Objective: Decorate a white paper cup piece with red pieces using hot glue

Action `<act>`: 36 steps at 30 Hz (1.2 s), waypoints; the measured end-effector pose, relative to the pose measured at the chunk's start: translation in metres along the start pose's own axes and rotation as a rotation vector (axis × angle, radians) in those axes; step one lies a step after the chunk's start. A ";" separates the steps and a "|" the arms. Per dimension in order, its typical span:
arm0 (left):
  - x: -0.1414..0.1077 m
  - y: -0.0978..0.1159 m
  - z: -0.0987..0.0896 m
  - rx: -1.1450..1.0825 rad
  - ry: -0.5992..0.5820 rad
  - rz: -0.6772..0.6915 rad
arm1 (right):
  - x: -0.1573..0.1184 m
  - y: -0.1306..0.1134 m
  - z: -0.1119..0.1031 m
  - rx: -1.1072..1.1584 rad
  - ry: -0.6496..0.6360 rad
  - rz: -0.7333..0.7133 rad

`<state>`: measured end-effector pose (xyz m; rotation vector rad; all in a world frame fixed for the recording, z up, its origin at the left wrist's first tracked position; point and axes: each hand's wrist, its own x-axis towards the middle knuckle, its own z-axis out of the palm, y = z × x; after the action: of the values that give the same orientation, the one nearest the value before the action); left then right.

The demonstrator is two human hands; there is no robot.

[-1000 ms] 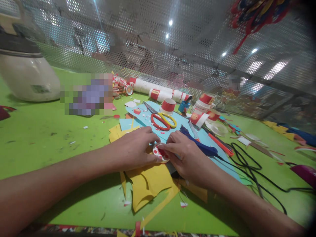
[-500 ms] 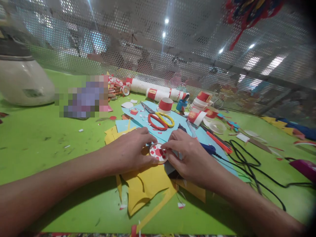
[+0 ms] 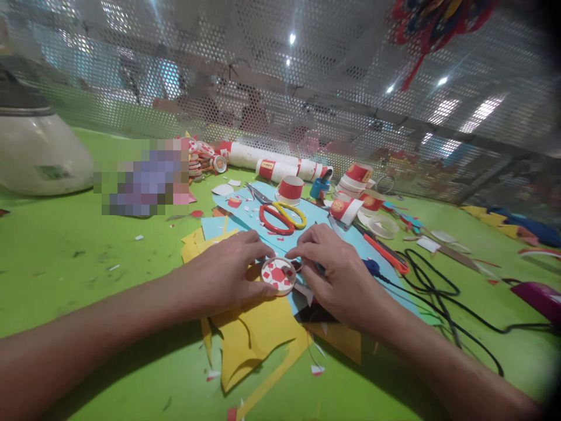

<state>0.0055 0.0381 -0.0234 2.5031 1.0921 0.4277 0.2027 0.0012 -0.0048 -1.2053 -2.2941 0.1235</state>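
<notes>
While the left hand (image 3: 232,269) lies palm down, its forearm (image 3: 123,318) slanting from the frame's lower left, thumb and fingers clamp the disc (image 3: 277,275) at lower centre. The right hand (image 3: 333,272) arches in from the lower right, fingers bent just beside the disc; whether they pinch anything, I cannot tell. Above the 2 hands lie scissors (image 3: 270,204)

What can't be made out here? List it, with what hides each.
All in the head view:
Anything inside the right hand: hidden by its curled fingers.
Blue tool: mostly behind that hand.
Disc: underside faces away.
Jug: cut off by left edge.
Purple thing: masked by pixel blocks.
Tipped cup: print too small.
</notes>
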 end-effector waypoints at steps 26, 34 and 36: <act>-0.001 0.000 -0.002 -0.123 0.308 0.034 | 0.002 0.001 -0.005 0.131 0.008 0.014; -0.004 0.004 0.002 -0.081 0.376 0.093 | 0.004 0.003 0.000 0.373 0.044 0.096; -0.004 0.005 0.003 -0.113 0.365 0.075 | 0.004 0.004 0.002 0.480 0.062 0.138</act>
<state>0.0070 0.0311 -0.0240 2.4284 1.0665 0.9700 0.2028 0.0070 -0.0056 -1.0895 -1.9682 0.6379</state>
